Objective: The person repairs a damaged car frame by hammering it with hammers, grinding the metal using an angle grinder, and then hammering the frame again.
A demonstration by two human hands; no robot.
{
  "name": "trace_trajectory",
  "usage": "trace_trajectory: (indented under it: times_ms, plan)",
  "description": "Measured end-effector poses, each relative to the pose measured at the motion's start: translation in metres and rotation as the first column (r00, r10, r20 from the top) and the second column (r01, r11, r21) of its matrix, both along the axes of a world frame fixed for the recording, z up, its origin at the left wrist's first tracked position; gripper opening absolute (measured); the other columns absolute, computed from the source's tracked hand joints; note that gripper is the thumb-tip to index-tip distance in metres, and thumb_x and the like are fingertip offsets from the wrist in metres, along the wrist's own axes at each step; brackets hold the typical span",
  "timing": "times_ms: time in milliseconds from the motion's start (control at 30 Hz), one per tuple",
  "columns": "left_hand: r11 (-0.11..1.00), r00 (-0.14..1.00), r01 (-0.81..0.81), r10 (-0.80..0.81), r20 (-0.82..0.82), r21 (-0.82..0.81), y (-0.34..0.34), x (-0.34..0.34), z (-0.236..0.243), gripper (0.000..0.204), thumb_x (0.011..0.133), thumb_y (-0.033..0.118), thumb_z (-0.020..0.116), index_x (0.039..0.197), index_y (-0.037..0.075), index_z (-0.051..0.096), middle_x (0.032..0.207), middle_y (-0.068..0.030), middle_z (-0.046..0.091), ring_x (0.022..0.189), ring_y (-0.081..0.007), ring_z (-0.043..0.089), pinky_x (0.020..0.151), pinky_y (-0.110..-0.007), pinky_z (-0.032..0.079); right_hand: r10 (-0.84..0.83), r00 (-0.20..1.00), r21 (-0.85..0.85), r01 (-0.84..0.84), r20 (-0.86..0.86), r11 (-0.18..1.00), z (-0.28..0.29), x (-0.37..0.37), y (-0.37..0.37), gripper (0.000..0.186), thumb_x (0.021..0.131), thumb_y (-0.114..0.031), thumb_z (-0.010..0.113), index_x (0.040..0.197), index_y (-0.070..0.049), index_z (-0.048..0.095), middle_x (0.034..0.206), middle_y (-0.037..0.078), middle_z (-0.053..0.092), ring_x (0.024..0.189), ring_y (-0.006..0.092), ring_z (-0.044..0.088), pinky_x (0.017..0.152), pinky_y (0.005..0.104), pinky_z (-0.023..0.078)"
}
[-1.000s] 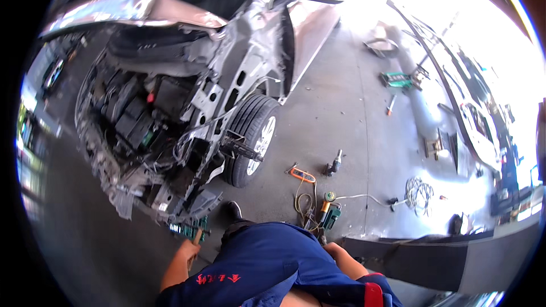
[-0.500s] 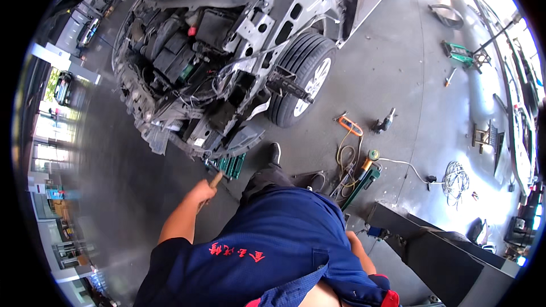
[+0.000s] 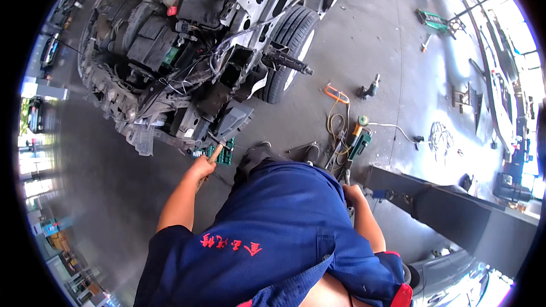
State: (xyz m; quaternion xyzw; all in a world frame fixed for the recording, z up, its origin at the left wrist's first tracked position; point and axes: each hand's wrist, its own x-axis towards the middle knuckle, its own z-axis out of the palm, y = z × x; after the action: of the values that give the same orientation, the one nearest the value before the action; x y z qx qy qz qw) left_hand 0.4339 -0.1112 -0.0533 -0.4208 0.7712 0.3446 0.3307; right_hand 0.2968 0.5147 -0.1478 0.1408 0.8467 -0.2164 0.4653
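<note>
My left hand [image 3: 203, 168] is closed round the wooden handle of a hammer [image 3: 215, 153], in front of my left hip. Its dark head points away from me, toward the front of a stripped car [image 3: 170, 79]. Under the hammer, a green tool case [image 3: 226, 154] with sockets lies open on the floor. Beside my right hip, my right hand [image 3: 354, 194] hangs closed, with greyish metal showing above and below it; what it grips is too small to name.
A front wheel [image 3: 293, 45] stands at the car's side. On the floor to the right lie an orange tool frame [image 3: 336, 94], a grey power tool [image 3: 371, 87], an angle grinder [image 3: 360, 127] and a coiled white cable [image 3: 441, 142]. A dark steel beam [image 3: 438, 199] stands close on my right.
My view has shifted, so the car sits higher and further left. My right hand has come forward into sight beside my hip. The hammer's head now shows more plainly.
</note>
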Motion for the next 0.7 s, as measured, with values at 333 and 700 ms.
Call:
trace_trajectory:
  times_ms: [333, 700]
  plan:
    - [0.971, 0.939, 0.236, -0.239, 0.246, 0.041, -0.082, 0.046, -0.012, 0.044, 0.085, 0.031, 0.066, 0.086, -0.013, 0.069, 0.076, -0.0207, 0.071, 0.067, -0.0303, 0.071, 0.064, -0.044, 0.055, -0.381, 0.921, 0.121, 0.371, 0.081, 0.921, 0.058, 0.088, -0.08, 0.04, 0.092, -0.028, 0.062, 0.073, 0.008, 0.066, 0.065, 0.016, 0.065, 0.056, 0.0298, 0.069, 0.054, 0.0434, 0.055]
    - [0.972, 0.952, 0.178, -0.209, 0.223, 0.152, -0.113, 0.043, -0.028, 0.034, 0.092, 0.026, 0.063, 0.092, -0.008, 0.061, 0.066, -0.0142, 0.064, 0.051, -0.0238, 0.063, 0.046, -0.041, 0.049, -0.384, 0.884, 0.225, 0.331, 0.266, 0.917, 0.07, 0.188, -0.086, 0.044, 0.081, -0.032, 0.074, 0.068, 0.01, 0.067, 0.063, 0.016, 0.065, 0.049, 0.0251, 0.061, 0.045, 0.0418, 0.046]
